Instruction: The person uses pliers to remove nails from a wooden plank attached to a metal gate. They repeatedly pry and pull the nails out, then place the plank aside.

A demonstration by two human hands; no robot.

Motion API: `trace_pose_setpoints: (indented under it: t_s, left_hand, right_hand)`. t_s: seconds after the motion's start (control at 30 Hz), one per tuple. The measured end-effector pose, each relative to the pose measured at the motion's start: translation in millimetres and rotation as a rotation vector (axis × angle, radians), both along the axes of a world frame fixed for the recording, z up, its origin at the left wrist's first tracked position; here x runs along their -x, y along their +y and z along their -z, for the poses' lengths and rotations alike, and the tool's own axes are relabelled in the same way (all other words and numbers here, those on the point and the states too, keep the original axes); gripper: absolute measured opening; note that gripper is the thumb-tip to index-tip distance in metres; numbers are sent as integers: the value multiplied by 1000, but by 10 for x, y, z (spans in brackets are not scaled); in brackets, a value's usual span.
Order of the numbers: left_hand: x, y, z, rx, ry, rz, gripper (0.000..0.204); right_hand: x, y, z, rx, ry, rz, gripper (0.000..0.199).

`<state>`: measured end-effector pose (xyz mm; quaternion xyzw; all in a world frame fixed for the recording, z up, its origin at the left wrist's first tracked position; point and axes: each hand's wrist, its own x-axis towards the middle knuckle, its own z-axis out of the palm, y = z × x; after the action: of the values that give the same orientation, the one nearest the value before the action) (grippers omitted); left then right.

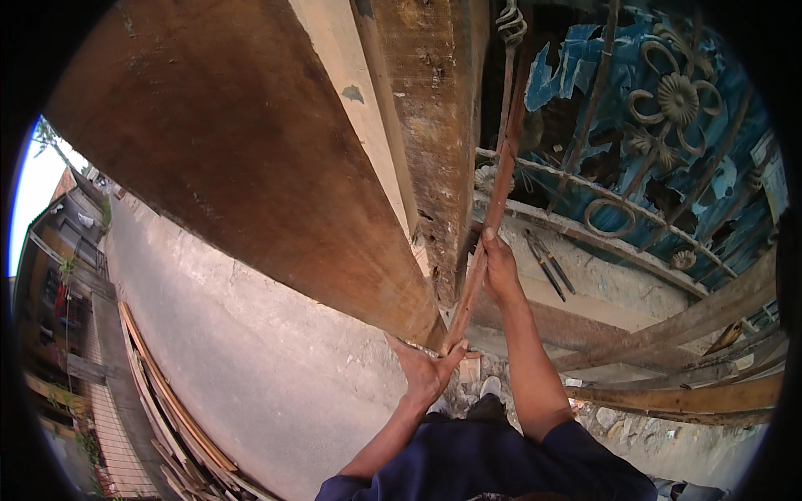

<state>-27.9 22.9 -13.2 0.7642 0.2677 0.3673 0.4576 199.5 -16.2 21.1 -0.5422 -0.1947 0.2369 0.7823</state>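
A wide brown wooden board [251, 159], perhaps a door leaf, fills the upper left and narrows to a low corner. Against that corner, my left hand [424, 369] is closed, fingers at the board's lower edge and thumb beside the foot of a long thin wooden strip [500, 188]. My right hand [501, 269] wraps round this strip higher up; it slants up alongside a weathered wooden post [430, 108]. Part of my left fingers is hidden by the board. Right of my right hand, pliers with dark handles [550, 269] lie on a dusty ledge [614, 296].
An ornamental metal grille [635, 230] with torn blue sheeting [576, 63] behind it is at upper right. Wooden beams [677, 401] cross at lower right above rubble. A paved lane [251, 334] runs at left, with several long planks [159, 392] along it.
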Motion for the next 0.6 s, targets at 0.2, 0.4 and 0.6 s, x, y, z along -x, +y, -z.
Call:
trace_pose_setpoints:
  t_s: [0.2,0.4,0.6]
  left_hand:
    - [25,5,-13,-58,100,9,118]
    - [28,14,33,-50,61,32,126]
    - [67,-23,88,-28,45,34,129]
  right_hand:
    - [-21,7,5,24,-5,14,83]
    - [1,14,3,6,-9,14,85]
    - [55,-23,-23,6,12,6,86]
